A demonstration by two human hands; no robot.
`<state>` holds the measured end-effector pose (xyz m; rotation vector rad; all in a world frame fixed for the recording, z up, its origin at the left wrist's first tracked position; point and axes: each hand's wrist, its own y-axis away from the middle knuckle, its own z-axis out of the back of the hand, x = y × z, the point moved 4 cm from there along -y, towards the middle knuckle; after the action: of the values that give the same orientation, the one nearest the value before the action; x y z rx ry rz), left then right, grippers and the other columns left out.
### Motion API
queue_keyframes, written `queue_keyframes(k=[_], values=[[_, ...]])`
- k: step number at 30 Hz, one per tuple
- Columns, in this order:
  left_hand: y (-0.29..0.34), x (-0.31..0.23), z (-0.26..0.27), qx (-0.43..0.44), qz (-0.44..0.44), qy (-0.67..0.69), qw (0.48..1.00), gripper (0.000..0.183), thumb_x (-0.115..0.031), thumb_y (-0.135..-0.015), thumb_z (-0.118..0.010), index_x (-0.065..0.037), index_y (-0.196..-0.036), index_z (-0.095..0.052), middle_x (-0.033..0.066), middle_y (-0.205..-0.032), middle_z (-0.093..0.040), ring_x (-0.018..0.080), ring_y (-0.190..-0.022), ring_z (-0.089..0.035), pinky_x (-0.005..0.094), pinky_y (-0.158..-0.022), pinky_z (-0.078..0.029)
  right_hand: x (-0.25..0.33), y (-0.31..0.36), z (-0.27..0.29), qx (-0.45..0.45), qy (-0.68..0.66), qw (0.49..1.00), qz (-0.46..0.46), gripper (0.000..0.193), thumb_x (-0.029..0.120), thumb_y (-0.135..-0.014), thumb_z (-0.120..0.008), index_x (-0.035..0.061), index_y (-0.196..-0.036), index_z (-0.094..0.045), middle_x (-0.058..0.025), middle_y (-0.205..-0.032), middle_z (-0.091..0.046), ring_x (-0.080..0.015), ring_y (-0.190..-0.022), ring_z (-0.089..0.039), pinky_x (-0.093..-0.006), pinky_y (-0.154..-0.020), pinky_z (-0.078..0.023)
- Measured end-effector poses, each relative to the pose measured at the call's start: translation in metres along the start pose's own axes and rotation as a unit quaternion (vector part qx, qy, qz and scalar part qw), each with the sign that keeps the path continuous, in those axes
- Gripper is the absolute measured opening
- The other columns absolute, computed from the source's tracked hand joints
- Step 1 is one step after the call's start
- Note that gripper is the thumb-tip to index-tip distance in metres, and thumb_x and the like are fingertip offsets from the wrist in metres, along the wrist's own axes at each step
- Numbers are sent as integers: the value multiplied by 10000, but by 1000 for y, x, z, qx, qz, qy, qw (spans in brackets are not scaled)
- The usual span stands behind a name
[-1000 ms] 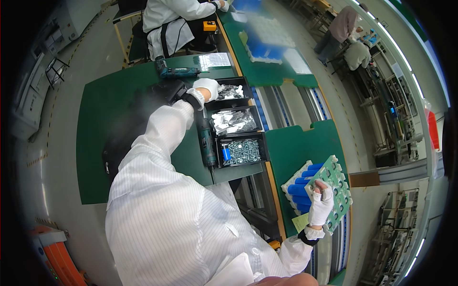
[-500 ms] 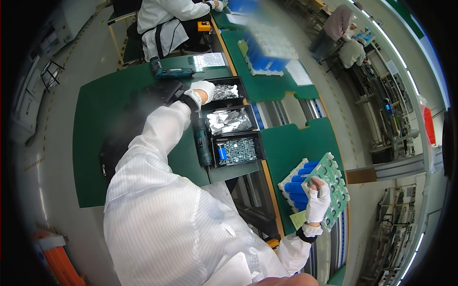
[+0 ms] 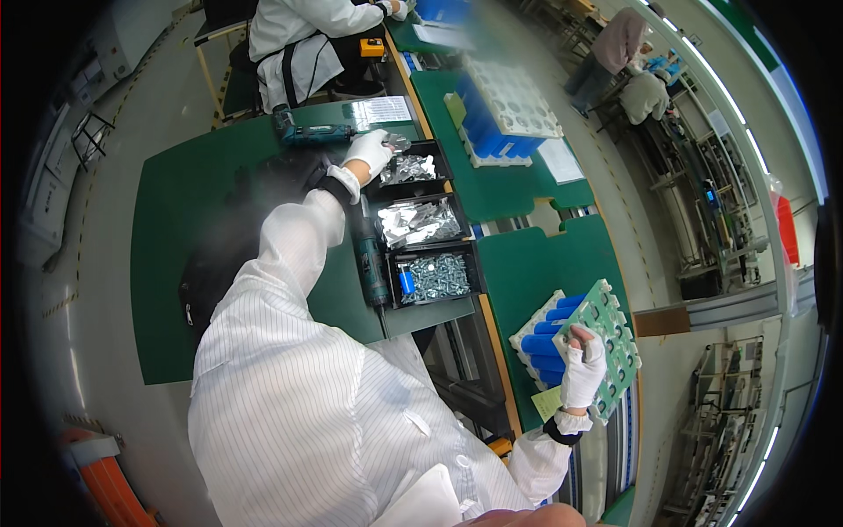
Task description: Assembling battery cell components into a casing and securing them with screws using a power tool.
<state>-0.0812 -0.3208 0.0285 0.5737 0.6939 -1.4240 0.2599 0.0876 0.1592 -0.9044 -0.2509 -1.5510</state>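
Note:
My left hand [image 3: 370,153], in a white glove with bare fingertips, is closed on small silver metal pieces [image 3: 398,142] at the edge of the far black bin [image 3: 447,162]. More flat metal pieces [image 3: 411,169] lie in that bin. On the right, my gloved right hand [image 3: 582,373] rests against the pale green top plate [image 3: 620,347] of a block of blue cylindrical cells [image 3: 546,350]. Its fingers are curled; whatever they hold is too small to make out. The block leans on a green board [image 3: 527,263].
Nearer bins hold silver strips [image 3: 420,221] and screws [image 3: 439,277]. One power screwdriver [image 3: 372,272] lies beside them, another [image 3: 316,133] at the table's far edge. A second cell block [image 3: 505,110] stands on the line's far board. A co-worker [image 3: 307,44] sits beyond.
My left hand has come up out of the far bin, with silver pieces now showing at its fingers. The far board and its cell block have slid nearer. My right hand stays put.

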Motion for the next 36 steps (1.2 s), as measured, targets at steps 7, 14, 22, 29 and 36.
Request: queue_keyframes(k=[7,14,22,29,36], values=[[7,-4,-27,87,99,549,825,262,-59,-950,-468,-26,-1202,-532,115,-1125,-605,235,-1028,-606,450,-901,-519,-3,3,0,-6,26,1000,-5,160,58,-916,-592,22,-1064,-643,-83,-1033,-643,-190,-963,-604,-303,-870,-472],[-3,-1,-53,134,205,748,616,153,-173,-968,-547,-60,-1065,-583,147,-1165,-573,310,-1123,-549,506,-962,-456,1,4,3,0,30,999,-11,160,54,-913,-585,24,-1059,-643,-81,-1032,-645,-194,-960,-603,-307,-877,-465],[-13,-4,-63,117,202,794,561,102,-100,-964,-553,-29,-1033,-579,74,-940,-563,205,-831,-568,363,-744,-553,-3,4,2,1,20,1000,-16,159,61,-911,-596,26,-1059,-642,-79,-1038,-641,-189,-960,-601,-302,-875,-466],[10,-32,-47,162,215,752,601,89,-130,-978,-538,-52,-966,-580,80,-917,-617,237,-835,-639,314,-642,-575,-5,6,2,-5,12,1000,-22,162,60,-907,-601,26,-1061,-642,-82,-1039,-639,-192,-962,-601,-302,-878,-469],[14,-34,-51,258,135,701,652,42,-103,-961,-562,-68,-982,-550,31,-833,-580,136,-727,-601,220,-560,-495,-4,4,0,3,8,1000,-8,166,62,-912,-598,20,-1066,-641,-85,-1045,-638,-189,-972,-603,-298,-877,-471]])
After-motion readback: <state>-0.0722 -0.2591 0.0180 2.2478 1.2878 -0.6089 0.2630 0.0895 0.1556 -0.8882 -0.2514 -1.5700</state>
